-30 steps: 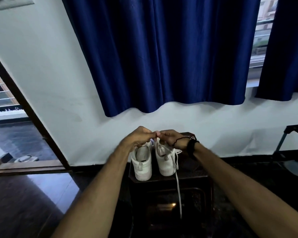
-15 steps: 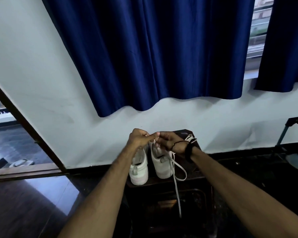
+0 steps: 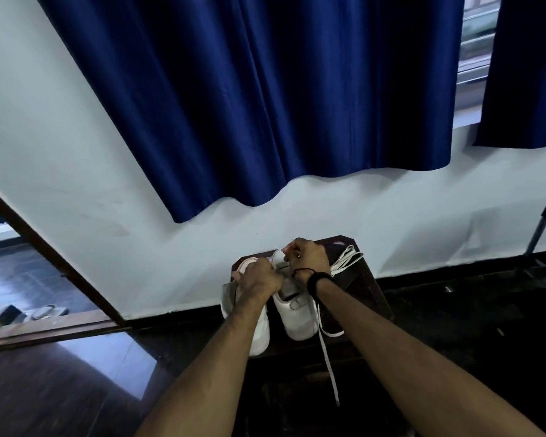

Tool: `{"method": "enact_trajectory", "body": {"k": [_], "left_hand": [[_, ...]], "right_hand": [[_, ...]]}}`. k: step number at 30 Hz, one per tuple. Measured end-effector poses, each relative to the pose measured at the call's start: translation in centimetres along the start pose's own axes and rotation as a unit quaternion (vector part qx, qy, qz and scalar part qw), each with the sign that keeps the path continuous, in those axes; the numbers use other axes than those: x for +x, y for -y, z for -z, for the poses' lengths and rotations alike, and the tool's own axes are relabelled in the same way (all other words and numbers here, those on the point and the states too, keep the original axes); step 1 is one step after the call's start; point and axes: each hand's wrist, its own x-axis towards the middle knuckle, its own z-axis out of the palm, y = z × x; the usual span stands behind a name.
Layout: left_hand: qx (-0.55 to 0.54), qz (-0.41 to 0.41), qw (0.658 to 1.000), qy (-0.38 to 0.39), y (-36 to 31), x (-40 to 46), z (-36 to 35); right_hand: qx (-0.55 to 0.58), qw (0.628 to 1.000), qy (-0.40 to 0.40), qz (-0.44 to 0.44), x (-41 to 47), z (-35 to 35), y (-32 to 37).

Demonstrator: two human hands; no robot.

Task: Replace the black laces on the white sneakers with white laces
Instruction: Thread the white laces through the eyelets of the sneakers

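Two white sneakers stand heels toward me on a small dark stool. The left sneaker is partly under my left forearm. Over the right sneaker, my left hand has its fingers curled at the lacing area. My right hand pinches a white lace near the sneaker's front; one long end hangs off the stool's near edge. A second bundle of white lace lies at the stool's far right. No black lace is visible.
A white wall with a blue curtain rises just behind the stool. An open doorway is at the left, with sandals outside. A dark metal stand is at the far right. The floor is dark and glossy.
My left hand has dropped lower and nearer over the sneakers, while my right hand has moved slightly farther toward the toe, still pinching the lace. The view has tilted.
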Motion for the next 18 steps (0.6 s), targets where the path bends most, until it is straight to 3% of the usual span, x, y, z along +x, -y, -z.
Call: {"method": "enact_trajectory", "body": {"k": [4,11,15,18], "left_hand": [[-0.098,-0.004,0.994,-0.048,1.7,0.0,-1.7],[-0.165,-0.064,0.969,-0.17,0.6,-4.3,-2.2],[-0.189,-0.054,0.963,-0.186,0.8,-5.5,-2.9],[-0.163,-0.02,0.975,-0.148,1.0,-4.6,-2.9]], "right_hand": [[-0.074,0.997,0.0,0.014,-0.9,0.9,-0.1],[-0.076,0.995,-0.062,0.033,-3.3,1.4,-1.1],[-0.099,0.992,-0.07,0.043,-4.4,1.6,-1.5],[-0.136,0.988,-0.058,0.05,-4.7,1.8,-1.7]]}}
